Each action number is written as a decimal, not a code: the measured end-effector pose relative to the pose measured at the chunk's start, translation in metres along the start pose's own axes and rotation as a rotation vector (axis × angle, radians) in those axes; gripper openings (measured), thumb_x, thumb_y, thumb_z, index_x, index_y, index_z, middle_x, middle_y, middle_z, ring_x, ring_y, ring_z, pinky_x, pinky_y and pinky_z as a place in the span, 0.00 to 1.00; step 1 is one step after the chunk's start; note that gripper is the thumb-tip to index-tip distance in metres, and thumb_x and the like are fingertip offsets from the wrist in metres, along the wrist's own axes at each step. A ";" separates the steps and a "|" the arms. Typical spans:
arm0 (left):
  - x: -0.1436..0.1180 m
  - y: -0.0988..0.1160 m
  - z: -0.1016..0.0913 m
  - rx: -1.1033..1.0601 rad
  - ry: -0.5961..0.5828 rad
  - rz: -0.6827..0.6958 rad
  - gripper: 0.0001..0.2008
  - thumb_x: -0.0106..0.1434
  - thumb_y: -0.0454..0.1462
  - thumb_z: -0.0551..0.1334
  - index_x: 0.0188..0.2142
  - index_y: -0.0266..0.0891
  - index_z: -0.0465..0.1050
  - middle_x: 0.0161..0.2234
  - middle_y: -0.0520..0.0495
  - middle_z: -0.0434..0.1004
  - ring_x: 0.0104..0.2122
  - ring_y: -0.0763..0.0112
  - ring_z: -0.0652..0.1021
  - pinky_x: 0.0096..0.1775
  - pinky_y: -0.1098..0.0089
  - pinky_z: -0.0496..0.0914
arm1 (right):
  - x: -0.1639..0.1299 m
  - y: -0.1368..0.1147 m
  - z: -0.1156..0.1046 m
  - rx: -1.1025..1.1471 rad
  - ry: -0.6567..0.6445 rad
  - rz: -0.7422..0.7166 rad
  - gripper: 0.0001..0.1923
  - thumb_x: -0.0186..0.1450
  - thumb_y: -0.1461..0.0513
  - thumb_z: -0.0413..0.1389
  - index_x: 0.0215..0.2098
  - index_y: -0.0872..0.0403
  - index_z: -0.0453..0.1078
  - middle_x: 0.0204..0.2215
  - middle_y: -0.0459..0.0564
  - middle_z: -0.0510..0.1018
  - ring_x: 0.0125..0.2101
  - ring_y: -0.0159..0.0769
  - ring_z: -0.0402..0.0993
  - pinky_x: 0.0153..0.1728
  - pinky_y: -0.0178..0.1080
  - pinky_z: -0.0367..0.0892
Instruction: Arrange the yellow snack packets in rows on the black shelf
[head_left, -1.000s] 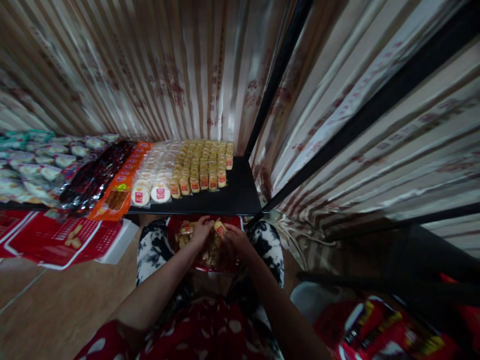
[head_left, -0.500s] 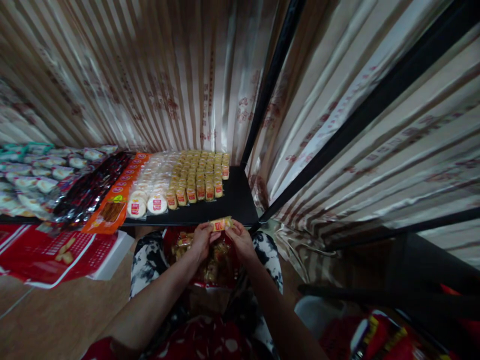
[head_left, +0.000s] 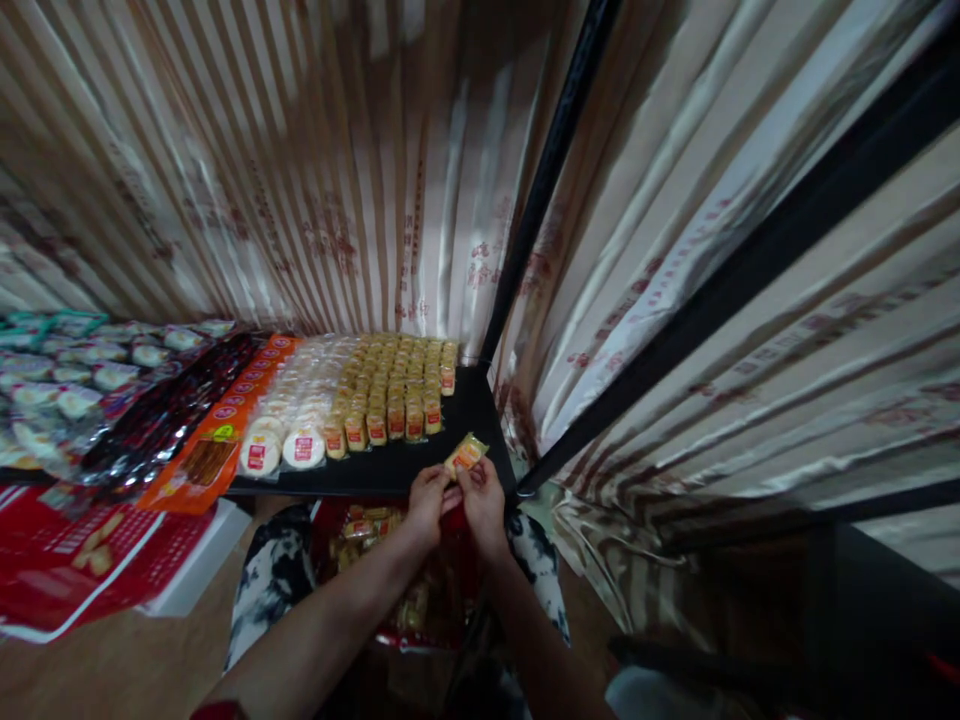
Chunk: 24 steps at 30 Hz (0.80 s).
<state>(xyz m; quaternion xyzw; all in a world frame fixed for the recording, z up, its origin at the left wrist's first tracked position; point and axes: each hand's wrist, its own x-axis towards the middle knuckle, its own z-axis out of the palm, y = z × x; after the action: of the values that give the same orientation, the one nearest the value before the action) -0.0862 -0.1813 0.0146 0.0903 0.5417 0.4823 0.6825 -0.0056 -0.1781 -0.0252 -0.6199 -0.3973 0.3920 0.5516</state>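
Just above the front edge of the black shelf (head_left: pixel 474 405), a small yellow wrapped snack packet (head_left: pixel 466 454) with a red label is pinched between my two hands. My left hand (head_left: pixel 430 502) has its fingers closed at the packet's near left end. My right hand (head_left: pixel 481 500) grips its near right side, the thumb lying over it. Rows of matching snack packets (head_left: pixel 397 385) stand on the shelf, left of and beyond my hands. Below, between my legs, lies a red bag (head_left: pixel 405 638) with more of these packets inside; my forearms partly cover it.
Left along the shelf lie round white cracker packs (head_left: pixel 304 447), an orange snack bag (head_left: pixel 196 465), dark shiny packs (head_left: pixel 161 415) and white packs (head_left: pixel 79 375). A large red package (head_left: pixel 67 560) is at lower left. Black poles (head_left: pixel 517 240) and striped curtains (head_left: pixel 375 150) enclose the shelf.
Both hands have moved the packet from above the lap bag toward the shelf and slightly right. The packet has turned to a more tilted angle. The view has shifted a little.
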 end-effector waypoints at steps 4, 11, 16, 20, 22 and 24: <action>0.009 0.013 0.016 0.099 -0.003 0.026 0.06 0.61 0.28 0.54 0.37 0.34 0.66 0.36 0.44 0.74 0.25 0.75 0.77 0.33 0.70 0.73 | 0.043 -0.008 0.000 -0.206 0.062 -0.096 0.23 0.58 0.57 0.49 0.51 0.54 0.62 0.41 0.54 0.75 0.39 0.39 0.73 0.43 0.42 0.67; 0.037 0.020 0.046 0.108 -0.169 0.175 0.14 0.60 0.33 0.57 0.46 0.41 0.71 0.52 0.45 0.70 0.52 0.67 0.71 0.50 0.70 0.66 | 0.108 -0.020 0.019 -0.502 0.080 -0.155 0.26 0.57 0.61 0.48 0.54 0.59 0.63 0.41 0.57 0.73 0.39 0.41 0.71 0.43 0.42 0.66; 0.057 0.023 0.061 0.118 -0.192 0.163 0.21 0.61 0.40 0.59 0.54 0.45 0.64 0.57 0.46 0.64 0.57 0.67 0.64 0.55 0.69 0.61 | 0.137 -0.019 0.029 -0.477 -0.005 -0.224 0.28 0.57 0.62 0.48 0.56 0.57 0.62 0.46 0.56 0.72 0.45 0.41 0.69 0.49 0.41 0.62; 0.064 0.027 0.069 0.113 -0.162 0.167 0.23 0.62 0.40 0.57 0.57 0.45 0.60 0.61 0.48 0.58 0.60 0.69 0.60 0.56 0.72 0.58 | 0.154 -0.018 0.034 -0.445 -0.033 -0.243 0.28 0.57 0.63 0.47 0.57 0.59 0.60 0.50 0.57 0.70 0.49 0.41 0.67 0.51 0.41 0.60; 0.067 0.027 0.072 0.126 -0.155 0.180 0.23 0.63 0.37 0.56 0.58 0.44 0.58 0.62 0.48 0.55 0.60 0.70 0.58 0.58 0.72 0.54 | 0.160 -0.016 0.036 -0.438 -0.042 -0.247 0.28 0.57 0.63 0.48 0.56 0.58 0.61 0.49 0.57 0.71 0.48 0.40 0.67 0.51 0.41 0.61; 0.070 0.027 0.075 0.134 -0.158 0.180 0.24 0.63 0.36 0.55 0.59 0.43 0.56 0.63 0.47 0.53 0.61 0.70 0.57 0.59 0.70 0.52 | 0.164 -0.013 0.039 -0.422 -0.068 -0.249 0.26 0.57 0.63 0.48 0.55 0.56 0.62 0.47 0.55 0.72 0.46 0.40 0.68 0.50 0.41 0.62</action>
<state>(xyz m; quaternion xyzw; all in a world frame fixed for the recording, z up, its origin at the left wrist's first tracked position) -0.0424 -0.0843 0.0160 0.2217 0.5068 0.4958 0.6695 0.0196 -0.0109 -0.0230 -0.6542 -0.5618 0.2501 0.4403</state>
